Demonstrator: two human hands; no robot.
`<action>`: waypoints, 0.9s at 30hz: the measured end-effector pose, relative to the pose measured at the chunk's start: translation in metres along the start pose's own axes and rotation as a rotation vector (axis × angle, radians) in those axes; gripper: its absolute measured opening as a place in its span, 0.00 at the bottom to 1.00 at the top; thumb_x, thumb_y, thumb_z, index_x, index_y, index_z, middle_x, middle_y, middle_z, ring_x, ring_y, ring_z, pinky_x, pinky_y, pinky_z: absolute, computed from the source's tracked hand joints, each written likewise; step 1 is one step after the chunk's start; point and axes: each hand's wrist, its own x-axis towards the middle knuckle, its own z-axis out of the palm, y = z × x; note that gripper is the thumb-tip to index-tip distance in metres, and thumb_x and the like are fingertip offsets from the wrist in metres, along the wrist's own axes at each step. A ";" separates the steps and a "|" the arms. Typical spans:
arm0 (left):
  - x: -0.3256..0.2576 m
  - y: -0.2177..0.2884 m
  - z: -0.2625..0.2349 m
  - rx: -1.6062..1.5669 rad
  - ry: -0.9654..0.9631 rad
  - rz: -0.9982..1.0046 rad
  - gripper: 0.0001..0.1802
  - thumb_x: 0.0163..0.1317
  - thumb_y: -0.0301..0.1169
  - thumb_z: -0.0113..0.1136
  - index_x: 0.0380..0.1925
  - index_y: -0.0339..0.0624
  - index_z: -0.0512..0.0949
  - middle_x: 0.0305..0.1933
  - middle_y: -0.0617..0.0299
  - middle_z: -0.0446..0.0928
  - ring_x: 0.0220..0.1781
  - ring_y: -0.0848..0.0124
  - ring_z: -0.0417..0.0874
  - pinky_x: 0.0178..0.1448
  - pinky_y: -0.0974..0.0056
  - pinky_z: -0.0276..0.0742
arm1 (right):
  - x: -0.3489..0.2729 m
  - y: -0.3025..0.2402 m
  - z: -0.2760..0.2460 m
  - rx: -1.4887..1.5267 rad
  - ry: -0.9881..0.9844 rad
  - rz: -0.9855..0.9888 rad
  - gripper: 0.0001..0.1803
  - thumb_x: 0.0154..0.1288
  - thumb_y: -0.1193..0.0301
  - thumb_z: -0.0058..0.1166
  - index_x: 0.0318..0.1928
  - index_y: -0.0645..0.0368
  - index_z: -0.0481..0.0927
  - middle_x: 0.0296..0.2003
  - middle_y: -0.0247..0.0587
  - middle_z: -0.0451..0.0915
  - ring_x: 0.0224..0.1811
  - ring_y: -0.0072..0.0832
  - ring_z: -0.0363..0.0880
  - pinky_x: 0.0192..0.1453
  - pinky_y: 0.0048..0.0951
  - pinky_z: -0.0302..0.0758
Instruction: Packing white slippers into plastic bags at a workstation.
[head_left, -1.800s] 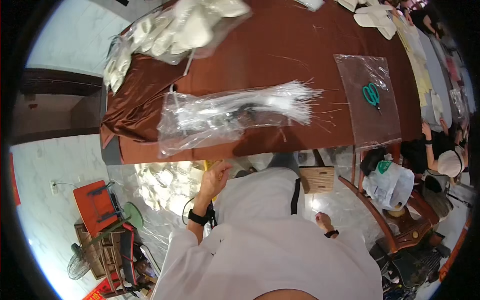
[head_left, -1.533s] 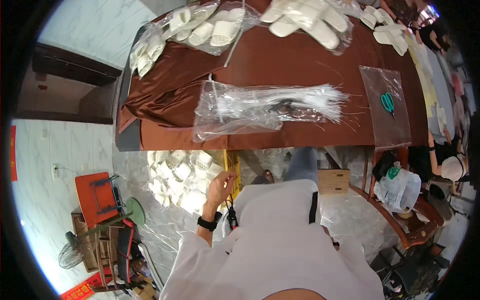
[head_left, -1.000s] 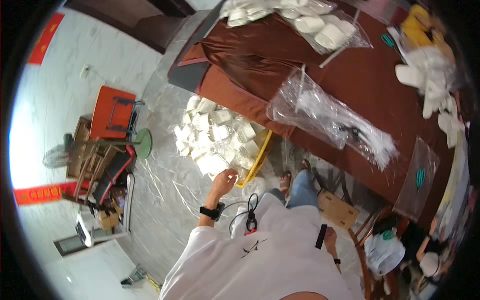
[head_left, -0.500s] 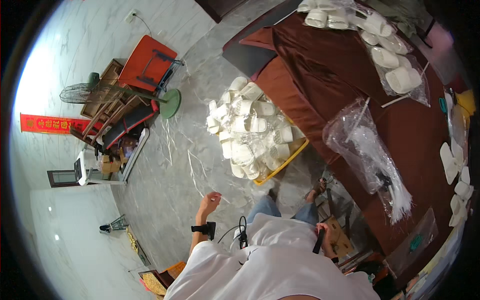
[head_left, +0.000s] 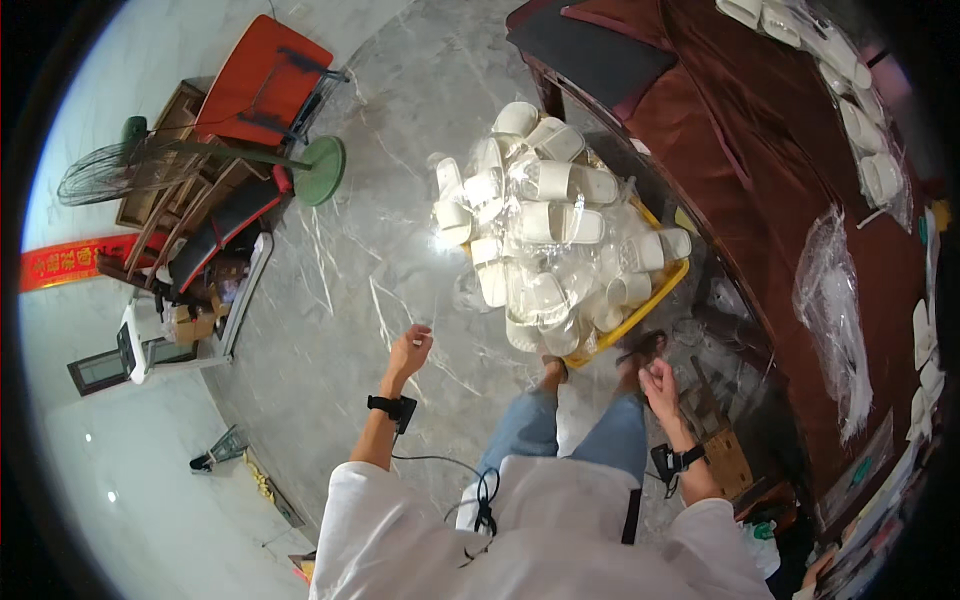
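I stand on a grey marble floor facing a yellow crate [head_left: 652, 300] heaped with white slippers in clear bags [head_left: 545, 230]. My left hand [head_left: 410, 350] hangs in the air to the left of the heap, fingers loosely apart and holding nothing. My right hand [head_left: 660, 380] is raised just below the crate's right end, fingers curled, with nothing visible in it. Both wrists carry black bands. My feet are right at the crate's near edge.
A long table with a dark brown cloth [head_left: 780, 170] runs along the right, carrying a clear bag of thin white strips [head_left: 835, 320] and more bagged slippers [head_left: 850, 90]. At the left stand a red chair [head_left: 265, 85], a green-based fan [head_left: 130, 170] and stacked clutter.
I have turned away from the table toward the floor; the heaped crate has come into the middle of view. My left hand has swung outward and my right hand has come up.
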 end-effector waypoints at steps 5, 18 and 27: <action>0.085 -0.014 0.041 -0.120 -0.036 -0.178 0.45 0.49 0.50 0.67 0.60 0.35 0.61 0.55 0.36 0.69 0.55 0.50 0.75 0.55 0.55 0.72 | 0.106 -0.044 0.029 -0.153 0.034 0.015 0.61 0.50 0.47 0.64 0.69 0.65 0.38 0.67 0.62 0.45 0.70 0.50 0.48 0.68 0.45 0.54; 0.222 -0.022 0.229 -0.450 0.176 -0.279 0.70 0.36 0.50 0.77 0.66 0.28 0.38 0.67 0.37 0.51 0.68 0.54 0.56 0.70 0.55 0.55 | 0.299 0.028 0.097 -0.232 0.371 -0.017 0.67 0.43 0.44 0.66 0.68 0.65 0.36 0.67 0.60 0.47 0.69 0.49 0.49 0.69 0.42 0.54; 0.156 0.054 0.259 -0.978 0.060 -0.289 0.47 0.55 0.45 0.66 0.62 0.28 0.50 0.61 0.43 0.60 0.60 0.59 0.65 0.63 0.60 0.61 | 0.261 0.010 0.134 -0.029 0.244 0.111 0.48 0.53 0.57 0.64 0.65 0.64 0.50 0.61 0.54 0.58 0.60 0.41 0.62 0.62 0.38 0.62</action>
